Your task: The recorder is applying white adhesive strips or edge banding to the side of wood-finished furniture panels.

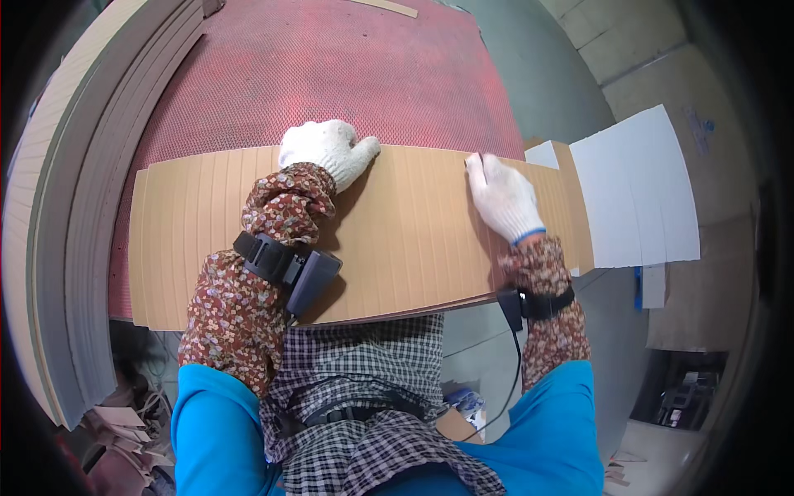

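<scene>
Cardboard (pixel 413 223), a long tan rectangular sheet, lies crosswise on the near part of a counter (pixel 331 74) surfaced in red, mesh-textured material. Its face is smooth and matte, ribbed by fine parallel creases running from far edge to near edge; a darker layered edge shows beneath the near side. The left hand (pixel 329 150), in a white knitted glove, rests at the far edge, fingers curled and thumb out to the right; whether it grips the sheet I cannot tell. The right hand (pixel 503 194), in a matching glove with a blue-trimmed cuff, is over the right part, its fingers bent inward; I cannot tell whether they hold anything. Tall layered boards (pixel 87 223) stand to the left, and a white, ragged-edged panel (pixel 633 194) lies to the right.
</scene>
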Demonstrator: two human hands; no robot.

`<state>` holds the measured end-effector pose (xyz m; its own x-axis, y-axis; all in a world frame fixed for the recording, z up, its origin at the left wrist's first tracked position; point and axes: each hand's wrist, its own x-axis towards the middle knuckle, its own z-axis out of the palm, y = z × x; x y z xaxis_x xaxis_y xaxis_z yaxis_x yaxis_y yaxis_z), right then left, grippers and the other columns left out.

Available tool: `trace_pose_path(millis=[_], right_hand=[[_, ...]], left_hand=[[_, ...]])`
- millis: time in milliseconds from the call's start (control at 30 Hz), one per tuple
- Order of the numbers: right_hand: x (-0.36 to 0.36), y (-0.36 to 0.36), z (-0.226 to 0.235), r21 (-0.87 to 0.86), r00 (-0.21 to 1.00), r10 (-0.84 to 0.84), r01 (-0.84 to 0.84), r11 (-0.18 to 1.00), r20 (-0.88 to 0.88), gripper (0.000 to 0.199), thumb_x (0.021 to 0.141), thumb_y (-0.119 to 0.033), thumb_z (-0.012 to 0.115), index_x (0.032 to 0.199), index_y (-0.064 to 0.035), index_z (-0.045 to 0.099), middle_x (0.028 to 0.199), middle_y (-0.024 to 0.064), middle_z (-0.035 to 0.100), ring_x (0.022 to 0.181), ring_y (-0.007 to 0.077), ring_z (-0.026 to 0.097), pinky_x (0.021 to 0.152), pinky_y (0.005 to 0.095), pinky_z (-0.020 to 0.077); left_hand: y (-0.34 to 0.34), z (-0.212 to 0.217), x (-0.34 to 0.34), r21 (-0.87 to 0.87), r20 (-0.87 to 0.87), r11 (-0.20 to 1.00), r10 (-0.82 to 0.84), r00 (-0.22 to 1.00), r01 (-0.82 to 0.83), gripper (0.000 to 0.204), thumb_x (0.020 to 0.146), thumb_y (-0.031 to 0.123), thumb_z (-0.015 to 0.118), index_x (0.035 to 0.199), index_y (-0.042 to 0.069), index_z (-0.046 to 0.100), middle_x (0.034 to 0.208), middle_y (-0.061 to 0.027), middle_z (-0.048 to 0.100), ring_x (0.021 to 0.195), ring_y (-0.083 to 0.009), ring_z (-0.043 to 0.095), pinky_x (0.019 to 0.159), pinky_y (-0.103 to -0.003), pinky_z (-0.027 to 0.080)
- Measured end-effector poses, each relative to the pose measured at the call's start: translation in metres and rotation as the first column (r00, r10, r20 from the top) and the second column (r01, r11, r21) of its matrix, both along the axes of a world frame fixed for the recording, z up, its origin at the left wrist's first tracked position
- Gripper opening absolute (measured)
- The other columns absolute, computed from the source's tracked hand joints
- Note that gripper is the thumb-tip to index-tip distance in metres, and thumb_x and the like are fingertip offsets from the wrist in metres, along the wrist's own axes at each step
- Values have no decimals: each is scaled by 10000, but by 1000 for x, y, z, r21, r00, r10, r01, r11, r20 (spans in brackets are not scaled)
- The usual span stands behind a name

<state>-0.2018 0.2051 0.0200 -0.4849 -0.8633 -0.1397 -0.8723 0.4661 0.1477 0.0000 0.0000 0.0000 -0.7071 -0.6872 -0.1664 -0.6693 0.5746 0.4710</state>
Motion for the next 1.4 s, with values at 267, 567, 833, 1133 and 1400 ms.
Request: trace_pose_path(millis=[267, 567, 833, 1133, 1400], right_hand=[[-36, -32, -21, -92, 979, 151, -164, 982, -136, 295, 1064, -249, 458, 1162, -18, 613, 1063, 225, 682, 977, 412, 706, 829, 519, 575], [75, 90, 3, -251, 980, -124, 161, 955, 155, 306, 1098, -302, 473, 1016, -46, 618, 784, 233, 688, 701, 400, 713, 612, 519, 558], [141, 163, 10, -157, 958, -220, 249, 956, 181, 288, 1070, -271, 571, 889, -49, 597, 592, 197, 618, 561, 402, 663, 499, 498, 500], [148, 146, 10, -304, 964, -175, 230, 925, 198, 240, 1048, -224, 624, 887, -47, 603, 599, 180, 628, 556, 380, 665, 493, 484, 500], [105, 105, 8, -167, 992, -33, 53, 984, 121, 257, 1079, -259, 505, 1112, -35, 626, 813, 184, 679, 677, 372, 712, 568, 473, 562]], left_hand=[[0, 0, 1, -7, -22, 1000, -12, 1000, 12, 583, 936, 601, 561, 959, 73, 807, 870, -172, 765, 860, -356, 754, 867, -462, 590], [-1, -3, 2, -30, -19, 999, -34, 999, 33, 588, 948, 608, 550, 989, 79, 805, 928, -176, 766, 913, -366, 744, 890, -468, 577], [-2, -3, 0, -29, -9, 999, -25, 1000, 25, 599, 966, 609, 539, 1023, 79, 813, 930, -167, 774, 916, -341, 755, 897, -450, 580], [-3, -3, 0, -33, -5, 999, -27, 1000, 27, 611, 957, 616, 541, 1028, 73, 812, 913, -165, 776, 899, -331, 761, 895, -447, 587], [-1, 0, 0, -24, -1, 1000, -12, 1000, 12, 599, 946, 608, 553, 1014, 72, 811, 921, -172, 775, 903, -347, 757, 899, -457, 584]])
